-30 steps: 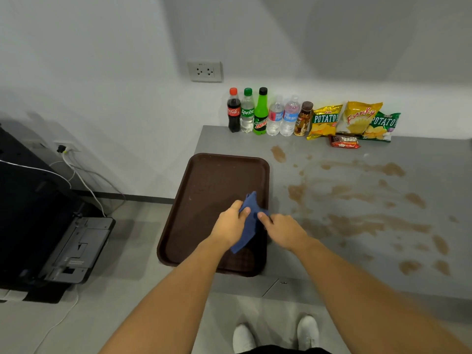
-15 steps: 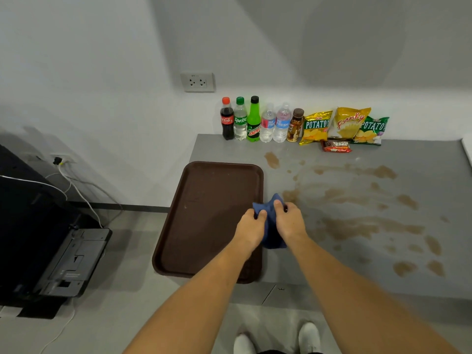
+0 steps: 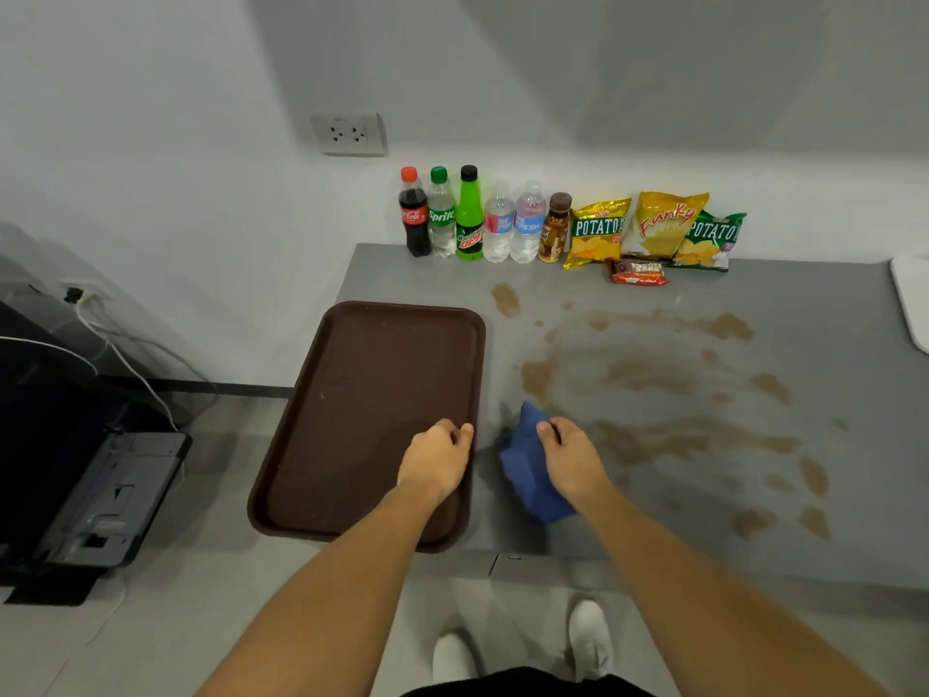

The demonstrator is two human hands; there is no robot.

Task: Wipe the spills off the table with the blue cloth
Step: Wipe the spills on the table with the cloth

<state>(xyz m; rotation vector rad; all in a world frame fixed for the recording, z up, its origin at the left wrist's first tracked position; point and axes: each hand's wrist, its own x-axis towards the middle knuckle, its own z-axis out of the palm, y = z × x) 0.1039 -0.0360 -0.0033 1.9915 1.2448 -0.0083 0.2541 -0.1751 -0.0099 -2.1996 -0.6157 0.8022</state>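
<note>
The blue cloth point(image 3: 530, 465) hangs bunched from my right hand point(image 3: 570, 457), just above the grey table point(image 3: 829, 304) near its front edge, right of the tray. My left hand point(image 3: 437, 462) is over the tray's right rim with its fingers curled and nothing in it. Brown spills point(image 3: 693, 435) spread in patches and smears across the table, from beside the cloth out to the right and back toward the snacks.
A brown tray point(image 3: 362, 394) lies on the table's left end, overhanging the front edge. Several bottles point(image 3: 470, 213) and chip bags point(image 3: 663, 228) line the back wall. A white board's corner point(image 3: 912, 299) shows at far right. A black machine point(image 3: 75, 470) stands on the floor at left.
Both hands carried the cloth from over the tray to the right onto the table. My left hand has let go and drawn back to the tray's rim; my right hand keeps the cloth.
</note>
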